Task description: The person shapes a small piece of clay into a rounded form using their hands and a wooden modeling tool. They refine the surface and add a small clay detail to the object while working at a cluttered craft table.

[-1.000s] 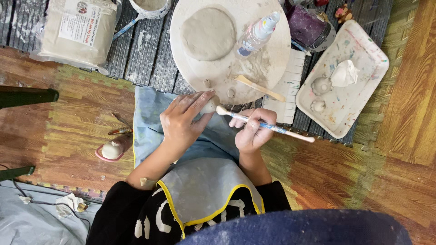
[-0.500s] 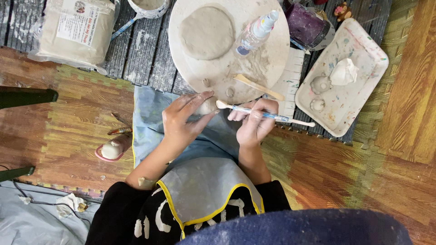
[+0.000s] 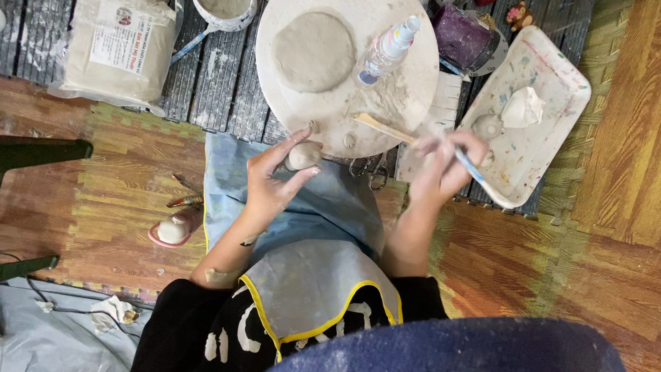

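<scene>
My left hand (image 3: 275, 180) pinches a small grey clay lump (image 3: 303, 156) between thumb and fingers, just below the rim of a round white board (image 3: 330, 117). My right hand (image 3: 444, 165) is blurred and grips a thin brush with a blue handle (image 3: 469, 165), over the inner edge of a white paint-stained tray (image 3: 551, 124). On the board lie a flat round clay disc (image 3: 313, 49), a small spray bottle (image 3: 387, 52) and a wooden stick (image 3: 385, 129).
A wrapped clay block (image 3: 113, 52) and a cup of slip (image 3: 224, 10) sit at the top left, a purple container (image 3: 465, 34) at the top right. Scissors (image 3: 372, 172) lie under the board. A pink dish with a clay piece (image 3: 172, 231) rests on the floor mat.
My right hand has swung the brush away from the clay lump to the right, toward the tray. My left hand still holds the lump.
</scene>
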